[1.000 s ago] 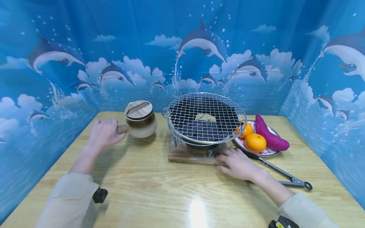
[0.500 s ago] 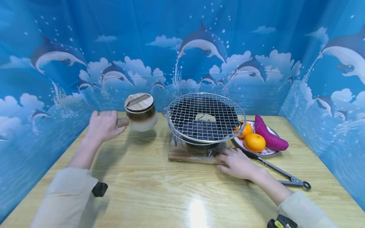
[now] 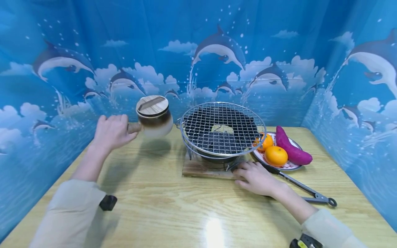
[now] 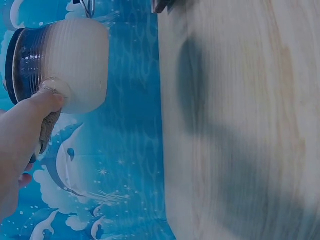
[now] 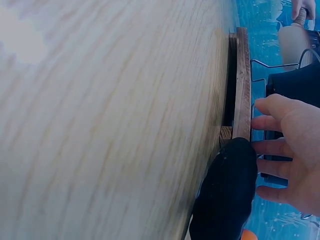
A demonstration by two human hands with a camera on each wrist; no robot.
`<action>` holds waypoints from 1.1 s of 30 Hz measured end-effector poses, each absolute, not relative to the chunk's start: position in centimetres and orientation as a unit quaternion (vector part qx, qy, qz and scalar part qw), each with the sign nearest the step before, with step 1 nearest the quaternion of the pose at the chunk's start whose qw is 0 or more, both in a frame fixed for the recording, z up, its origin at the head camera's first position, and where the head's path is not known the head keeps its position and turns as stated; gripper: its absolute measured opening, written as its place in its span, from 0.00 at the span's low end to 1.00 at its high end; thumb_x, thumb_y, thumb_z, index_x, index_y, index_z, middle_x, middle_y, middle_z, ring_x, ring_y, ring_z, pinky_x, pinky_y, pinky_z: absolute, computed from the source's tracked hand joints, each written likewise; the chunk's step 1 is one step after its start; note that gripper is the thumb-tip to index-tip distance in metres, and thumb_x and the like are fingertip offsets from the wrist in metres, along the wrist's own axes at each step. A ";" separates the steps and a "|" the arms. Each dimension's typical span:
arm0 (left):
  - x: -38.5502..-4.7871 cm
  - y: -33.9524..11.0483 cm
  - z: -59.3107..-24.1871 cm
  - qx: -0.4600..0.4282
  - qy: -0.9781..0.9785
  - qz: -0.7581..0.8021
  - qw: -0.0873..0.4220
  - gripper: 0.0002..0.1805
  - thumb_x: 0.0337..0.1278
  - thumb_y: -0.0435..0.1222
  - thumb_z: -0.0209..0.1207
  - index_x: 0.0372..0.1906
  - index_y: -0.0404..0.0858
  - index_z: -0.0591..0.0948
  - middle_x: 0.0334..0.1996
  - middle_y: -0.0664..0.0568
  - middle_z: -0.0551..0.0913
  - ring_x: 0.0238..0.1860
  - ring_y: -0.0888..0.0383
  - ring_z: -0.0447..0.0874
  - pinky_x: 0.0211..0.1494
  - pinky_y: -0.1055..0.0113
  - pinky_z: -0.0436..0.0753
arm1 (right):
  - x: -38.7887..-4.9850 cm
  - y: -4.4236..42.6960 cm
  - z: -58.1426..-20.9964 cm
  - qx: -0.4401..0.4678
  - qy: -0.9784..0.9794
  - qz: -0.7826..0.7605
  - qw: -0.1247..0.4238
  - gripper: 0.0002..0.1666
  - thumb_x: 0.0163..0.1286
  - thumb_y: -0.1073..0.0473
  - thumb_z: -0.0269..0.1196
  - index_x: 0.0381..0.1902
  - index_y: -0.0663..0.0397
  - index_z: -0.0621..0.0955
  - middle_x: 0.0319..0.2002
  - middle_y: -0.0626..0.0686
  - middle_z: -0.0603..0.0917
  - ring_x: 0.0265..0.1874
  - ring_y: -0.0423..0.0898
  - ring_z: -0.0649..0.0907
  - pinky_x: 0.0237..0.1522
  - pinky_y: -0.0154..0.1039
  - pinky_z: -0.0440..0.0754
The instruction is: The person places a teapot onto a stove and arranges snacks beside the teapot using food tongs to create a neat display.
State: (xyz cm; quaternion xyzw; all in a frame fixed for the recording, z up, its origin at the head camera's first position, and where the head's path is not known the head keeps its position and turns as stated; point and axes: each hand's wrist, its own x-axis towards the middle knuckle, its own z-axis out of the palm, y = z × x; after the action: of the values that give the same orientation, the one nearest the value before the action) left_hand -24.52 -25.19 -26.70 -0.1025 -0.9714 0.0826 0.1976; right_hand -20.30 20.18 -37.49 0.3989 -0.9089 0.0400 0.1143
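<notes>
My left hand (image 3: 112,131) grips the side handle (image 3: 134,127) of a brown-and-cream ceramic pot (image 3: 157,125), which hangs above the table. A round wooden lid (image 3: 152,105) sits on the pot, tilted slightly toward me. In the left wrist view, the thumb lies where the handle meets the pot's wall (image 4: 80,65). My right hand (image 3: 255,177) rests at the right front of the wooden base (image 3: 207,170) under a round grill (image 3: 221,131). Its loosely bent fingers (image 5: 272,147) lie near the base and the black tong end (image 5: 225,192), holding nothing visible.
A plate (image 3: 296,168) with several items, oranges (image 3: 276,156) and a purple sweet potato (image 3: 291,148), stands right of the grill. Tongs (image 3: 316,196) lie in front of it, partly behind my right arm. A dolphin-print curtain (image 3: 173,44) surrounds the wooden table (image 3: 173,210).
My left hand has lifted the pot upward off the table, and its shadow has spread below. My right hand stays in place.
</notes>
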 end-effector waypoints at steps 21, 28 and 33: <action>-25.0 -23.2 -24.0 -0.093 -0.971 0.089 0.200 0.24 0.47 0.53 0.61 0.28 0.36 0.67 0.20 0.47 0.69 0.23 0.49 0.69 0.31 0.55 0.64 | -20.6 20.3 -37.3 0.398 -0.909 0.035 0.117 0.14 0.60 0.51 0.63 0.42 0.50 0.83 0.43 0.54 0.81 0.44 0.54 0.78 0.43 0.55 0.73; -24.8 -23.0 -23.3 -0.090 -0.972 0.092 0.195 0.25 0.47 0.53 0.61 0.27 0.36 0.67 0.20 0.46 0.70 0.24 0.48 0.70 0.32 0.53 0.65 | -20.5 20.2 -37.4 0.403 -0.907 0.040 0.118 0.14 0.60 0.51 0.63 0.42 0.49 0.83 0.42 0.54 0.81 0.43 0.54 0.78 0.42 0.55 0.73; -24.8 -22.9 -22.7 -0.091 -0.971 0.093 0.200 0.24 0.46 0.52 0.61 0.28 0.36 0.67 0.20 0.46 0.70 0.24 0.47 0.70 0.33 0.52 0.65 | -20.5 20.1 -37.6 0.399 -0.909 0.041 0.114 0.14 0.60 0.51 0.63 0.42 0.49 0.83 0.42 0.53 0.80 0.43 0.53 0.78 0.43 0.55 0.73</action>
State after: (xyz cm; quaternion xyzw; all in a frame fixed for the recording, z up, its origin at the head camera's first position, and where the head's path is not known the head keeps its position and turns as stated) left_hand -24.77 -22.94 -22.72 -0.0911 -0.9710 0.0929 0.2004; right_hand -20.48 20.13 -37.55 0.3986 -0.9090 0.0409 0.1144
